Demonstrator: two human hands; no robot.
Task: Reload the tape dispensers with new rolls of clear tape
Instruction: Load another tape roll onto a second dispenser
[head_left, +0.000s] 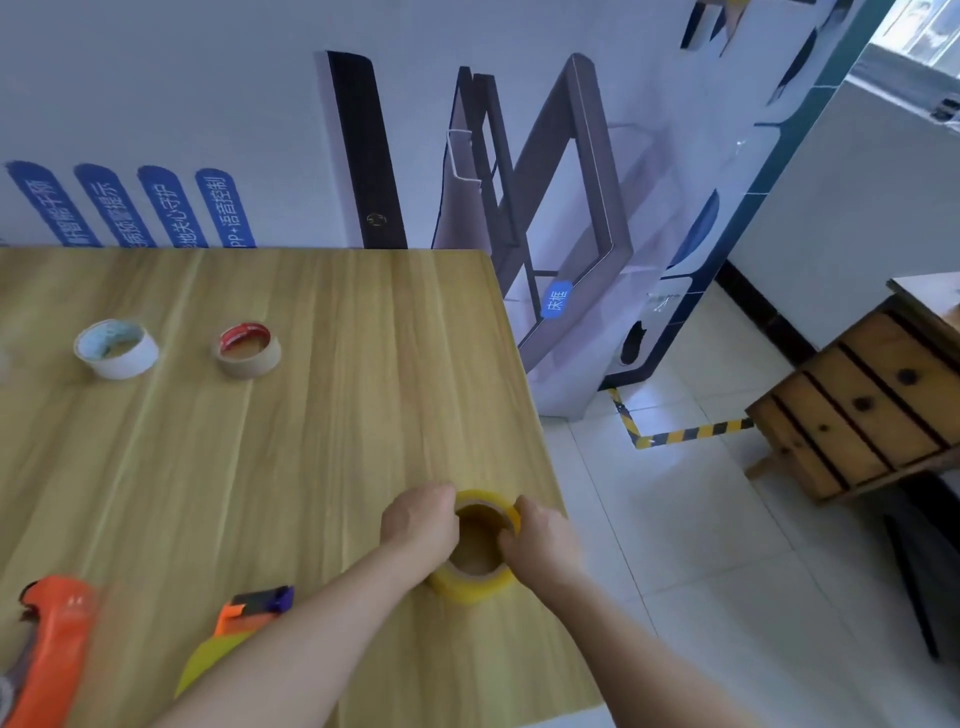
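**Both hands on the yellowish tape roll at the tabletop's right edge**

You face a light wood-grain tabletop (311, 415) that fills the left and middle of the view, with white floor tiles to its right. On that floor, well apart from the tabletop, a wooden drawer chest (862, 405) stands tilted in the view.

At the near left corner of the tabletop lies an orange tape dispenser (52, 639), partly cut off by the frame. Just to its right lies a second dispenser (249, 610) with orange, purple and yellow parts, half hidden behind your left forearm.

The roll of clear tape (470, 587), yellowish in bulk, rests flat on the tabletop near its right edge, core opening upward. Your left hand (421, 522) curls round its left side, and your right hand (540, 538) grips the right rim, fingertips at the core's edge.

Far back on the left sit a white tape roll (117, 349) and, near it, a tan roll with a red core (248, 351), both flat and untouched.
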